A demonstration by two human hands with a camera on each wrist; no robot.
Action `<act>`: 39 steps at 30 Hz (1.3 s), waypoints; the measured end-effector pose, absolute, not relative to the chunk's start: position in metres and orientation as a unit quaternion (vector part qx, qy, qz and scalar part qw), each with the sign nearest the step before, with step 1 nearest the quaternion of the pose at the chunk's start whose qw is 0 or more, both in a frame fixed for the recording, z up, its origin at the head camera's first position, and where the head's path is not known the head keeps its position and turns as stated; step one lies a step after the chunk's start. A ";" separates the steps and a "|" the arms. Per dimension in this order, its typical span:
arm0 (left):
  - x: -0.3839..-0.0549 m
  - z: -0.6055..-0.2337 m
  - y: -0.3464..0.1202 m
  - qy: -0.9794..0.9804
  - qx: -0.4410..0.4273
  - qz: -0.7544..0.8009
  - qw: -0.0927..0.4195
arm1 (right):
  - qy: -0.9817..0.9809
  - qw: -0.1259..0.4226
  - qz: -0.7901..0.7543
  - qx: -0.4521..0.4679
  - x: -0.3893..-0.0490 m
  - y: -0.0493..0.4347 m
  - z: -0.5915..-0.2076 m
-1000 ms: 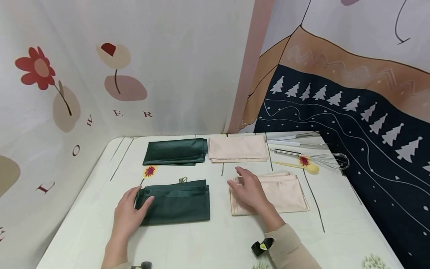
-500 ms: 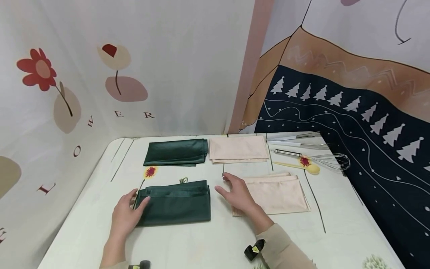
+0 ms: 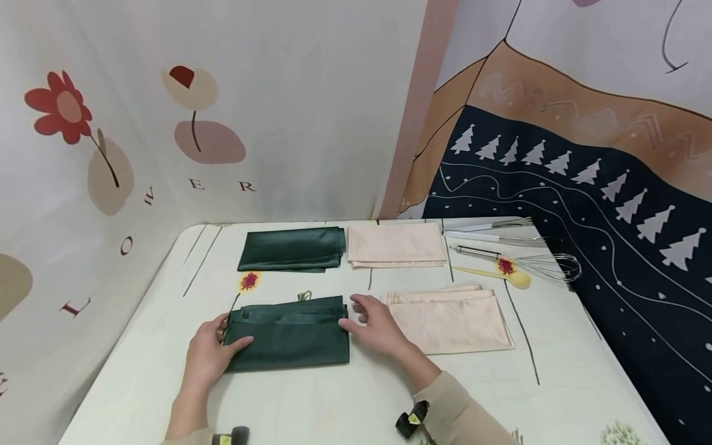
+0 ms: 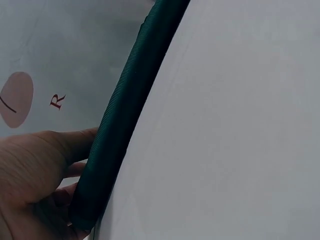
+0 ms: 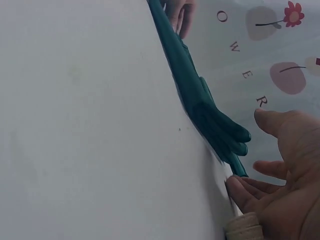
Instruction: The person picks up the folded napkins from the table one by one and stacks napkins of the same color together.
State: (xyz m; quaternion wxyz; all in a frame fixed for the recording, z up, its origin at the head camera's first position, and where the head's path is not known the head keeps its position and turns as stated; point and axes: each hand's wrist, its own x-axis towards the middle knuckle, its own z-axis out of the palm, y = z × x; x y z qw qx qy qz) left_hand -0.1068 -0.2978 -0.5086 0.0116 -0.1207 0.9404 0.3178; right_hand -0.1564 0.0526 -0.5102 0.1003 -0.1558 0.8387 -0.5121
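Note:
On the near left of the table lies a folded dark green cloth [image 3: 289,340], with a small green cord loop [image 3: 304,296] showing behind it. My left hand [image 3: 207,355] pinches its left end, thumb on top and fingers around the edge; the left wrist view shows this grip side-on. Just at the right end of the same cloth, my right hand [image 3: 378,324] has its thumb and fingers spread apart. In the right wrist view, loose folded layers of the green cloth [image 5: 192,95] fan out close to the fingertips. A folded pale pink cloth [image 3: 453,321] lies beside the right hand.
Behind lie a second green folded cloth [image 3: 292,248] and a second pink one [image 3: 396,244]. At the back right are white-handled utensils [image 3: 473,237], a wire whisk [image 3: 534,264] and a yellow spoon [image 3: 520,280]. Printed curtains border the white-covered table [image 3: 311,405].
My right hand has moved left, from over the near pink cloth to the green cloth's right end. My left hand has stayed at the left end, its thumb now lying on top.

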 end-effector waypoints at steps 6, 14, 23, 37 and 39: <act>-0.107 -0.509 -0.297 0.937 -0.123 0.326 0.016 | 0.812 0.156 -0.550 -0.122 -0.154 0.044 -0.507; -0.105 -0.504 -0.289 0.930 -0.127 0.342 0.032 | 0.784 0.199 -0.586 -0.051 -0.152 0.035 -0.503; -0.101 -0.497 -0.284 0.908 -0.133 0.396 0.045 | 0.687 0.299 -0.662 -0.012 -0.151 0.033 -0.496; -0.096 -0.498 -0.284 0.871 -0.168 0.459 0.057 | 0.636 0.298 -0.710 -0.058 -0.149 0.029 -0.507; -0.096 -0.499 -0.284 0.864 -0.182 0.468 0.046 | 0.632 0.282 -0.720 -0.056 -0.148 0.028 -0.507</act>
